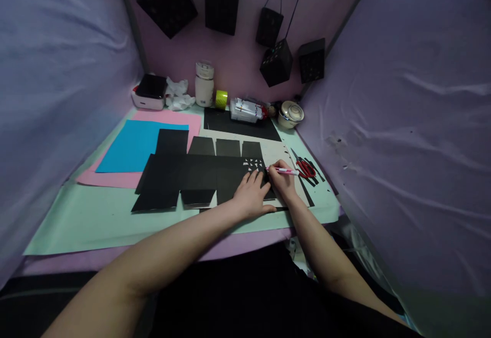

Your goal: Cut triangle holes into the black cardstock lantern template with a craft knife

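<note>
A black card sheet (199,174) with flaps along its edges, like an unfolded box, lies across the work surface. Small triangular cut-outs (253,164) show pale near its right end. My left hand (251,195) rests flat on the card just below the cut-outs, fingers spread, holding nothing. Just right of the cut-outs, my right hand (283,180) grips a pink-and-white pen-shaped craft knife (286,171), its fingers closed around the front part. The tip points left at the card beside my left fingertips and is too small to make out. A pale board (278,154) lies beneath the card.
Red-handled scissors (306,168) lie among black strips at right. Blue (128,146) and pink sheets (109,179) lie at left. Along the back stand a white bottle (204,87), yellow tape (221,99), a clear box (245,111) and a lidded pot (290,114). Black boxes (276,63) hang above.
</note>
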Tool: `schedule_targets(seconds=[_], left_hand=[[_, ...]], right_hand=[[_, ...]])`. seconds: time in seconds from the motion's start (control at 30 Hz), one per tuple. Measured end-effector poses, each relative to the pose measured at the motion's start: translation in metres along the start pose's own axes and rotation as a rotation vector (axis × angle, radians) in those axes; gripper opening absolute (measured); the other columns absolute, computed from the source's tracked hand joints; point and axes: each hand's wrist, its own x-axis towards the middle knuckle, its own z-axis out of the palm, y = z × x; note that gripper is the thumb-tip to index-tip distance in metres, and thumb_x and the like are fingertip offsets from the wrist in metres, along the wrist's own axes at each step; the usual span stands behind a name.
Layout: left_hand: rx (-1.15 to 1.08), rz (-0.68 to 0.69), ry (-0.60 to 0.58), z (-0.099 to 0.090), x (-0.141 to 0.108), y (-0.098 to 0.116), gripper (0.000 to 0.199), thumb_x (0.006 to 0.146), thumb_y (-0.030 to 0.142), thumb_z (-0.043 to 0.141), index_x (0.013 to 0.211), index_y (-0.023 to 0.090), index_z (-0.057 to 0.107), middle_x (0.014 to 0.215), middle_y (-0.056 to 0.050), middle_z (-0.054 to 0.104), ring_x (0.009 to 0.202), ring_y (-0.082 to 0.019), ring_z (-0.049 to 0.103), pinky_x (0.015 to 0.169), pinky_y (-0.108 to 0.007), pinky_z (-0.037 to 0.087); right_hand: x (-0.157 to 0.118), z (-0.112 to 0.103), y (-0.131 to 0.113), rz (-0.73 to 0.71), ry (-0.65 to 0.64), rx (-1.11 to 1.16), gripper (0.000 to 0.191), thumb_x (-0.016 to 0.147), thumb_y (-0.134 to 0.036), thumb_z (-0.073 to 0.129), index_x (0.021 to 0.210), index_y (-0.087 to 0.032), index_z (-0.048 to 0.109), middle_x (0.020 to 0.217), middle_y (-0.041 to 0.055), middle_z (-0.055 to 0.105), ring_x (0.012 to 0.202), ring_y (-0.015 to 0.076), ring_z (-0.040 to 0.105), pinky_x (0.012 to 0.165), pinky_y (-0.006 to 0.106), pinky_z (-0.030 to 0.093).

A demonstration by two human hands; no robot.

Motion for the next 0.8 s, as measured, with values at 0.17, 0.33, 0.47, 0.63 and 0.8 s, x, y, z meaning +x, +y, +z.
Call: schedule_targets(seconds=[0.17, 0.33, 0.47, 0.63, 0.8], left_hand=[[-0.007, -0.002, 0.006, 0.0015, 0.0004, -0.0007, 0.085, 0.08, 0.073, 0.054, 0.142, 0.016, 0.047, 0.155, -0.019, 0.03, 0.145, -0.039, 0.022, 0.118, -0.052, 0.014], [-0.007, 0.003, 0.013, 0.0036, 0.0005, -0.0019, 0.083, 0.08, 0.072, 0.054, 0.142, 0.017, 0.047, 0.156, -0.019, 0.03, 0.145, -0.039, 0.021, 0.117, -0.052, 0.015], [-0.005, 0.003, 0.013, 0.0032, 0.0005, -0.0016, 0.084, 0.08, 0.072, 0.054, 0.142, 0.016, 0.047, 0.156, -0.02, 0.03, 0.145, -0.039, 0.021, 0.117, -0.052, 0.015], [-0.006, 0.0, 0.003, 0.0008, 0.0005, -0.0002, 0.085, 0.08, 0.073, 0.054, 0.142, 0.016, 0.047, 0.155, -0.019, 0.03, 0.145, -0.039, 0.021, 0.117, -0.052, 0.015], [-0.007, -0.006, 0.015, 0.0008, 0.0005, 0.0002, 0.082, 0.078, 0.073, 0.055, 0.14, 0.019, 0.049, 0.155, -0.015, 0.033, 0.144, -0.037, 0.023, 0.117, -0.051, 0.016]], right_hand=[[-0.0001, 0.0, -0.0007, 0.001, -0.013, 0.003, 0.015, 0.076, -0.028, 0.054, 0.063, -0.021, 0.052, 0.061, -0.0032, 0.056, 0.061, 0.0144, 0.051, 0.061, 0.028, 0.039], [-0.0001, 0.0005, -0.0006, -0.008, -0.007, -0.004, 0.015, 0.075, -0.029, 0.055, 0.063, -0.021, 0.052, 0.06, -0.0034, 0.056, 0.06, 0.0142, 0.05, 0.06, 0.028, 0.038], [0.0002, 0.0008, 0.0004, 0.003, -0.009, -0.012, 0.015, 0.076, -0.029, 0.055, 0.063, -0.021, 0.051, 0.06, -0.0036, 0.055, 0.059, 0.014, 0.049, 0.059, 0.028, 0.038], [0.0004, 0.0002, 0.0024, -0.018, -0.027, -0.023, 0.015, 0.078, -0.029, 0.055, 0.065, -0.021, 0.053, 0.062, -0.0034, 0.057, 0.062, 0.0143, 0.051, 0.062, 0.028, 0.039], [0.0004, 0.0001, 0.0044, -0.051, -0.031, -0.036, 0.016, 0.078, -0.029, 0.055, 0.065, -0.021, 0.053, 0.062, -0.0035, 0.056, 0.062, 0.0141, 0.051, 0.062, 0.028, 0.038]])
